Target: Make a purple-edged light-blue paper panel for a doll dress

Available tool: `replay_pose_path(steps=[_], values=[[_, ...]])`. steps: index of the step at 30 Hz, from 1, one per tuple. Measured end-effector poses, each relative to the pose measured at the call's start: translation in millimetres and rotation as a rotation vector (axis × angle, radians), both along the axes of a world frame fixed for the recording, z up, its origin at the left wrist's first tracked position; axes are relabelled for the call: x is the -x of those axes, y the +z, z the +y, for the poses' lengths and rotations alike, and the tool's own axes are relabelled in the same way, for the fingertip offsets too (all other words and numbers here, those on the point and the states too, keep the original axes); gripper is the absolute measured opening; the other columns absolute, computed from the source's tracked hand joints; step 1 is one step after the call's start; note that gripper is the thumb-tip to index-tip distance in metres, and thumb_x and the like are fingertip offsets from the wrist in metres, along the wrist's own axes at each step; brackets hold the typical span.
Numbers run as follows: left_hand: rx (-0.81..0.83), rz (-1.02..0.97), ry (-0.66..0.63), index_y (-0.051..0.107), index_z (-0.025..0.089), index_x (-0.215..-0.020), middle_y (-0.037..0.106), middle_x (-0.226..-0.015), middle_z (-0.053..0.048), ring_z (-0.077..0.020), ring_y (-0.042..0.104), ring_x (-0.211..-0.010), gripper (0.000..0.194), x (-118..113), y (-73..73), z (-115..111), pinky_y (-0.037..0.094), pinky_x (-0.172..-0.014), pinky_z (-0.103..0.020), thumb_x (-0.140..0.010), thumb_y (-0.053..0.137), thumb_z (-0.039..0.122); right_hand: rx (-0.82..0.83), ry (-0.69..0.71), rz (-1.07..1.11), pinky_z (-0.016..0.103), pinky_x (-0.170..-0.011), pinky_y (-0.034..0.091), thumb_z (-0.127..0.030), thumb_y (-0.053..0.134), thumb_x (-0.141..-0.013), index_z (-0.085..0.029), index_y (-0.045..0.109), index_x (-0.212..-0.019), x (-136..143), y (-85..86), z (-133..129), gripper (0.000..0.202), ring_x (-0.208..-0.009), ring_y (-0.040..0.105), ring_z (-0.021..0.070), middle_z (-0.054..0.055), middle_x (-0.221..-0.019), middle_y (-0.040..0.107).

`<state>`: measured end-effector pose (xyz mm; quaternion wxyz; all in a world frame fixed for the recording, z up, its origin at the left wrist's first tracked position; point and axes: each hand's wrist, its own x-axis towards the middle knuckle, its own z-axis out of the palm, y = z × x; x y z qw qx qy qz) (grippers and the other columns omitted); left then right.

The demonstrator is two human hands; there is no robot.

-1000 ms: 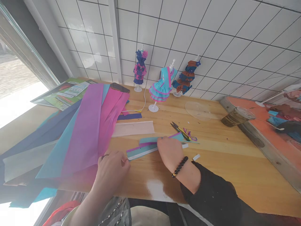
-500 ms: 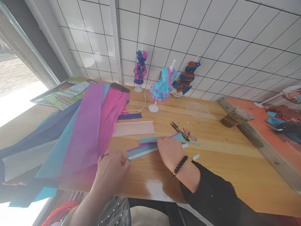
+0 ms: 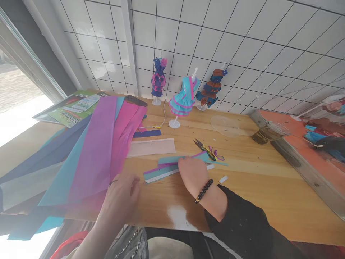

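My right hand [image 3: 193, 176], with a black bead bracelet, is closed over a teal strip with purple edging [image 3: 170, 160], its fingertips mostly hidden under the hand. A second teal strip with a purple edge and a white band [image 3: 159, 173] runs out from beneath it to the left. Loosely bent, my left hand [image 3: 122, 192] rests by the pink and purple sheets [image 3: 98, 147], nothing visible in it and a gap between thumb and forefinger. Thread snips [image 3: 205, 149] lie just beyond my right hand, beside a curl of purple ribbon [image 3: 217, 154].
Three small stands with doll dresses [image 3: 183, 99] line the tiled wall. A pale pink strip [image 3: 151, 147] and a dark blue strip [image 3: 147, 133] lie flat. To the right are a clear round lid [image 3: 225, 125], a lidded plastic cup [image 3: 269, 133] and a white scrap [image 3: 223, 179].
My left hand has drawn back slightly to the left, away from the end of the white-banded strip. My right hand stays on the strips. The view has shifted a little.
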<state>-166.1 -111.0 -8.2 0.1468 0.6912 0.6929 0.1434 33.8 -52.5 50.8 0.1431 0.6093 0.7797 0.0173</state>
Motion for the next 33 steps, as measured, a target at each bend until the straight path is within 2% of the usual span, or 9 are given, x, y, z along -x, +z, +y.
replay_pose_path(steps=[3, 6, 12, 16, 21, 25, 27, 31, 33], values=[[-0.125, -0.044, -0.141, 0.063, 0.021, -0.088, 0.063, -0.087, -0.005, -0.0203, 0.055, -0.084, 0.030, 2.8, -7.9, -6.3, 0.041, -0.073, -0.032, -0.079, 0.035, 0.013, 0.002, -0.005, 0.002, 0.026, -0.057, 0.046, -0.002, 0.041, -0.080, -0.010, 0.064, -0.085, -0.3, -1.1, -0.1, 0.025, -0.073, 0.066, 0.0209, 0.016, -0.080, 0.065], [-0.166, 0.015, -0.240, 0.064, 0.024, -0.098, 0.062, -0.086, -0.006, -0.0196, 0.054, -0.081, 0.035, 4.6, -15.1, -9.2, 0.041, -0.069, -0.031, -0.079, 0.037, 0.011, 0.009, -0.010, -0.004, 0.025, -0.059, 0.046, -0.003, 0.042, -0.081, -0.008, 0.064, -0.088, -0.4, -1.2, -0.6, 0.023, -0.075, 0.066, 0.0203, 0.018, -0.081, 0.065], [-0.186, 0.307, -0.253, 0.065, 0.023, -0.094, 0.059, -0.081, -0.007, -0.0208, 0.051, -0.072, 0.038, 3.8, -10.4, -13.3, 0.040, -0.066, -0.034, -0.073, 0.040, 0.004, 0.017, -0.019, -0.005, 0.026, -0.061, 0.046, -0.005, 0.043, -0.082, -0.007, 0.063, -0.091, -0.6, -1.3, -1.5, 0.022, -0.076, 0.066, 0.0204, 0.019, -0.083, 0.065], [-0.244, 0.372, -0.312, 0.062, 0.020, -0.102, 0.060, -0.082, -0.008, -0.0223, 0.052, -0.074, 0.041, 4.8, -5.7, -18.5, 0.041, -0.067, -0.034, -0.071, 0.042, 0.002, 0.015, -0.018, 0.006, 0.026, -0.060, 0.046, -0.004, 0.041, -0.082, -0.008, 0.063, -0.089, -1.2, -2.4, -2.2, 0.023, -0.075, 0.066, 0.0202, 0.018, -0.082, 0.065], [-0.318, 0.339, -0.283, 0.062, 0.022, -0.102, 0.061, -0.084, -0.007, -0.0217, 0.053, -0.075, 0.038, 7.9, -15.2, -20.2, 0.041, -0.067, -0.032, -0.076, 0.041, 0.004, 0.014, -0.020, 0.017, 0.026, -0.060, 0.046, -0.004, 0.041, -0.082, -0.008, 0.063, -0.088, -1.8, -2.3, -3.1, 0.023, -0.075, 0.065, 0.0198, 0.017, -0.082, 0.065], [-0.387, 0.168, -0.069, 0.061, 0.017, -0.091, 0.062, -0.088, -0.008, -0.0209, 0.055, -0.083, 0.027, 5.9, -17.4, -16.5, 0.042, -0.067, -0.030, -0.084, 0.036, 0.012, 0.016, -0.024, 0.020, 0.026, -0.060, 0.046, -0.004, 0.042, -0.082, -0.009, 0.063, -0.087, -1.5, -2.3, -3.5, 0.022, -0.074, 0.065, 0.0196, 0.017, -0.082, 0.064], [-0.439, 0.108, -0.020, 0.060, 0.015, -0.092, 0.063, -0.087, -0.009, -0.0208, 0.055, -0.084, 0.025, 0.5, -14.1, -13.3, 0.042, -0.069, -0.031, -0.085, 0.036, 0.014, 0.011, -0.026, 0.022, 0.027, -0.059, 0.046, -0.004, 0.042, -0.082, -0.010, 0.063, -0.087, -1.5, -2.9, -3.5, 0.022, -0.073, 0.065, 0.0202, 0.016, -0.082, 0.064], [-0.576, 0.037, -0.240, 0.058, 0.014, -0.102, 0.063, -0.092, -0.009, -0.0202, 0.054, -0.087, 0.026, -23.4, -7.3, -6.0, 0.043, -0.077, -0.035, -0.084, 0.040, 0.010, -0.001, -0.024, 0.030, 0.027, -0.056, 0.045, -0.003, 0.041, -0.081, -0.010, 0.063, -0.084, -1.7, -3.9, -3.8, 0.023, -0.071, 0.065, 0.0214, 0.015, -0.079, 0.064], [-0.576, 0.055, -0.354, 0.058, 0.013, -0.103, 0.063, -0.097, -0.009, -0.0220, 0.052, -0.093, 0.027, -40.4, -6.2, -3.0, 0.043, -0.080, -0.037, -0.082, 0.041, 0.007, -0.010, -0.021, 0.036, 0.027, -0.056, 0.045, -0.003, 0.041, -0.081, -0.010, 0.063, -0.084, -1.9, -3.9, -4.2, 0.023, -0.072, 0.065, 0.0215, 0.014, -0.080, 0.064]])
